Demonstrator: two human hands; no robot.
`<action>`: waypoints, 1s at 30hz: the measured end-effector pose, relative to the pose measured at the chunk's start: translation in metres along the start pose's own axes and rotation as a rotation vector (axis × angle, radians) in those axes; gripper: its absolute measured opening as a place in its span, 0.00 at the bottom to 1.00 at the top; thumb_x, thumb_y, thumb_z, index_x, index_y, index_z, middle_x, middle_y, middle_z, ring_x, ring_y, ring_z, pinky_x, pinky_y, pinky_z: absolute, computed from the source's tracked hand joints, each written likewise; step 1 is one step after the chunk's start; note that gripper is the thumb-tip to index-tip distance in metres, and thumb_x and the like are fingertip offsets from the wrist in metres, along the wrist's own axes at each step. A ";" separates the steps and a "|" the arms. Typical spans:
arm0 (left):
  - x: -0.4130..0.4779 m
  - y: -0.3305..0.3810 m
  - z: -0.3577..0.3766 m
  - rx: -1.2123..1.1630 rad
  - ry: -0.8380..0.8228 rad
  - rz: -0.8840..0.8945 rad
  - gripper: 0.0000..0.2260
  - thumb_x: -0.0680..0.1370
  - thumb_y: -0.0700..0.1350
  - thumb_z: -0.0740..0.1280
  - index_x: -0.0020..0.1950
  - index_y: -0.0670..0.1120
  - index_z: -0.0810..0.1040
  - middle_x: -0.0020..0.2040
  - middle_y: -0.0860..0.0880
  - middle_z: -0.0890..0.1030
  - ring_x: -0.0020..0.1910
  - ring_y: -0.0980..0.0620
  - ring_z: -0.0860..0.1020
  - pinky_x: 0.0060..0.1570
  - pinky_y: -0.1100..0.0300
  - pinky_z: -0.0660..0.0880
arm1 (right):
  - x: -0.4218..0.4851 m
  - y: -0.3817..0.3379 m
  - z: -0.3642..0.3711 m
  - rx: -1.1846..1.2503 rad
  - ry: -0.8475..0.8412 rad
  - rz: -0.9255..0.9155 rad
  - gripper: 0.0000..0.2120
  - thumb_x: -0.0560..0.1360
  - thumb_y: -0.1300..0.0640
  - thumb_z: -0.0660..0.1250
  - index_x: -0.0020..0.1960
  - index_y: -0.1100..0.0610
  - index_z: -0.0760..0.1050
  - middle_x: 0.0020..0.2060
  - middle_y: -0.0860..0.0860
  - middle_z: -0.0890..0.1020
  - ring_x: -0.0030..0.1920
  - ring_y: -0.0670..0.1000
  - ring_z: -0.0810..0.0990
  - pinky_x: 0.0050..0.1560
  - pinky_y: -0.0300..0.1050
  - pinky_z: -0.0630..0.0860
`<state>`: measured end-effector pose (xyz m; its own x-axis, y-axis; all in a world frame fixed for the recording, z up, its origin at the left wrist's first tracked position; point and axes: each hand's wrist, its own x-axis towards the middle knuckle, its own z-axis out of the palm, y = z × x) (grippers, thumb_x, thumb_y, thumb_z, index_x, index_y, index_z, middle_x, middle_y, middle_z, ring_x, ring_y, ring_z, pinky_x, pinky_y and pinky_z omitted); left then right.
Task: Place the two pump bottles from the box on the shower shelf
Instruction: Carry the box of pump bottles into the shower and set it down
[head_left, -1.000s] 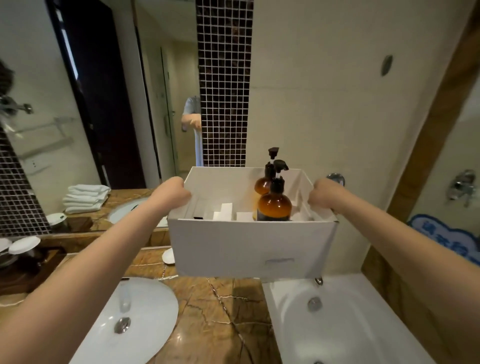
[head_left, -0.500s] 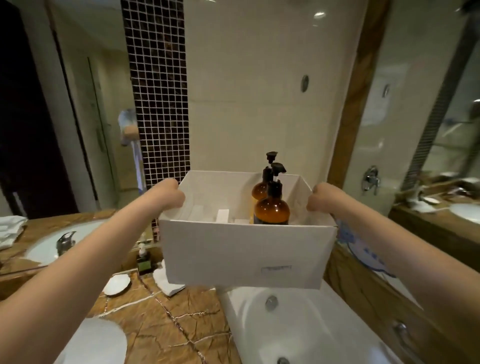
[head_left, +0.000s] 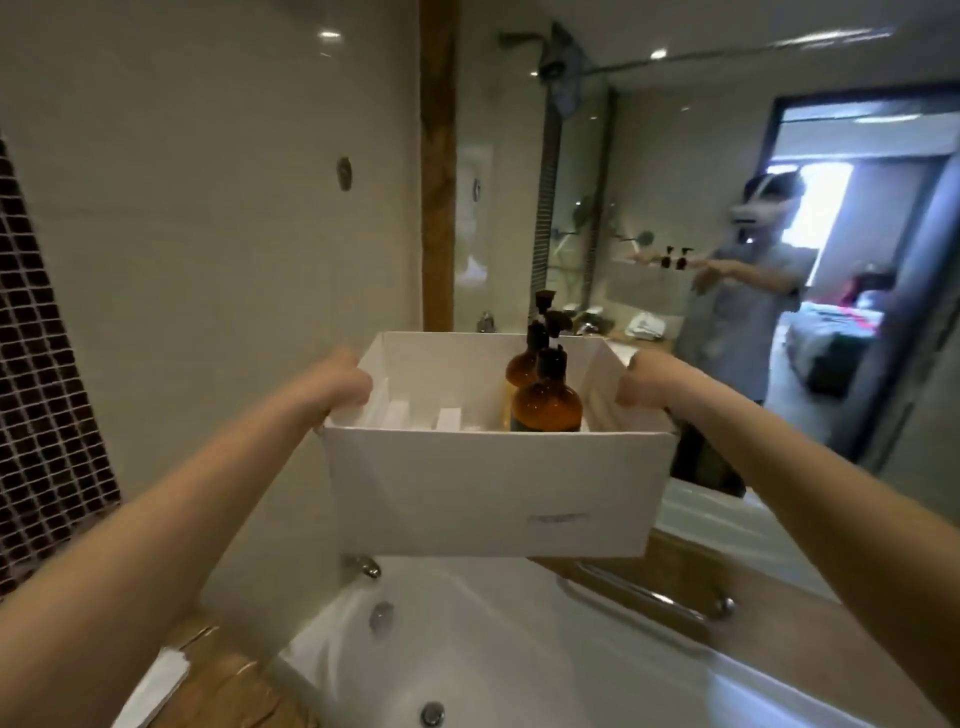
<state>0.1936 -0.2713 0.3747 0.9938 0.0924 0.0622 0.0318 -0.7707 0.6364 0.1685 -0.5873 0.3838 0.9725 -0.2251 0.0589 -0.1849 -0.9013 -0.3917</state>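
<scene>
A white bathtub (head_left: 519, 649) fills the space below both hands, its rim running under the forearms, with a wood-toned ledge beside it. Behind the right hand a large mirror (head_left: 727, 208) shows the person's reflection holding the same load.

Between the two hands hangs a white cardboard box (head_left: 488, 493), open at the top and held level in the air above the tub. The left hand (head_left: 340, 384) is curled over the box's left edge, fingers folded down inside the wall and pressed together on it. The right hand (head_left: 647, 382) is curled the same way over the right edge, gripping that wall.

Inside the box, nearer the right hand than the left, two amber pump bottles stand upright. The front pump bottle (head_left: 546, 405) sits close to the near wall; the rear pump bottle (head_left: 522, 366) stands just behind it, and whether they touch cannot be told. Their black pump heads rise above the rim.

Toward the left hand, small white packets (head_left: 415, 415) stand on edge along the floor of the box.
</scene>
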 end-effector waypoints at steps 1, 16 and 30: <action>0.002 0.011 0.009 0.000 -0.035 0.034 0.15 0.72 0.31 0.62 0.59 0.32 0.74 0.54 0.32 0.78 0.56 0.34 0.76 0.49 0.46 0.74 | -0.005 0.013 -0.007 -0.003 0.013 0.019 0.13 0.75 0.60 0.63 0.58 0.64 0.75 0.51 0.58 0.80 0.51 0.56 0.78 0.51 0.47 0.75; -0.076 0.209 0.144 -0.013 -0.408 0.608 0.02 0.69 0.32 0.64 0.38 0.37 0.73 0.34 0.44 0.73 0.32 0.49 0.72 0.26 0.61 0.64 | -0.200 0.196 -0.112 0.030 0.314 0.636 0.14 0.72 0.62 0.66 0.56 0.68 0.75 0.50 0.63 0.80 0.46 0.60 0.80 0.38 0.46 0.75; -0.330 0.315 0.234 -0.052 -0.746 1.013 0.01 0.72 0.34 0.62 0.41 0.37 0.72 0.33 0.46 0.69 0.36 0.46 0.72 0.32 0.59 0.67 | -0.512 0.278 -0.154 -0.081 0.479 1.207 0.05 0.72 0.62 0.67 0.45 0.60 0.71 0.35 0.54 0.74 0.36 0.54 0.75 0.29 0.42 0.70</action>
<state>-0.0997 -0.6921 0.3750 0.3886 -0.9158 0.1014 -0.7661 -0.2600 0.5878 -0.4023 -0.7793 0.3864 0.0432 -0.9984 0.0370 -0.9266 -0.0538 -0.3721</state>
